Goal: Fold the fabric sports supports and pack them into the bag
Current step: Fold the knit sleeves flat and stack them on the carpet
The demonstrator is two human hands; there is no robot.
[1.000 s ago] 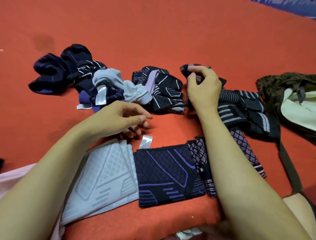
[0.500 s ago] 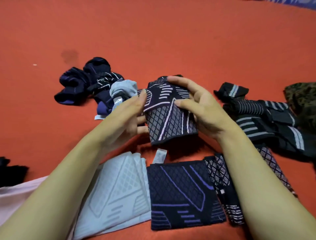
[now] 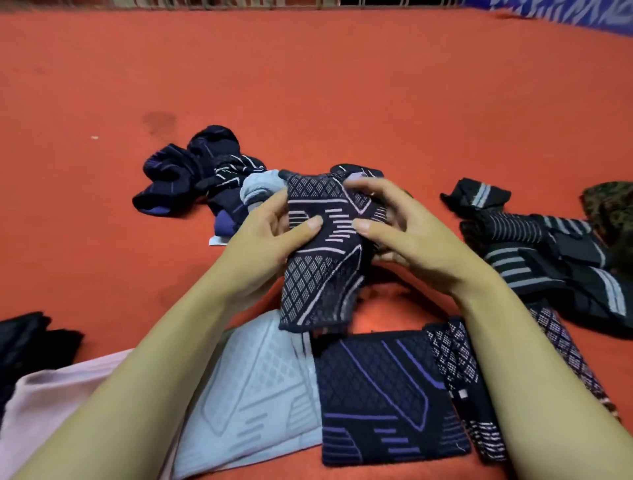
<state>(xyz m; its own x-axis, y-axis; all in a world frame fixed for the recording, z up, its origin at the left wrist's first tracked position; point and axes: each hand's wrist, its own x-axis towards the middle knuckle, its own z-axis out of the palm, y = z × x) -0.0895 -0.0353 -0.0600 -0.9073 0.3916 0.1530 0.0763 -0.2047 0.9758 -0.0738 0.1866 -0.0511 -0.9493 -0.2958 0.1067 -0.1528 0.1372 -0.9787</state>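
Orange floor (image 3: 342,85) carries scattered supports. Your left hand (image 3: 270,236) and right hand (image 3: 407,233) both pinch the dark patterned support (image 3: 322,274), thumbs pressed on its front.

the light is warm and rather dim, soft and even over the orange-red cloth (image 3: 342,85), with no glare anywhere. a dark, soft-edged shadow lies on the cloth under the held support (image 3: 322,260) and the two wrists, so the light seems to fall from above. the far edge is smeared with motion blur and bends with the wide lens (the railing (image 3: 239,4) at the top is only streaks). the dark heap (image 3: 548,253) at the right loses its detail, and the near corners go soft and murky.
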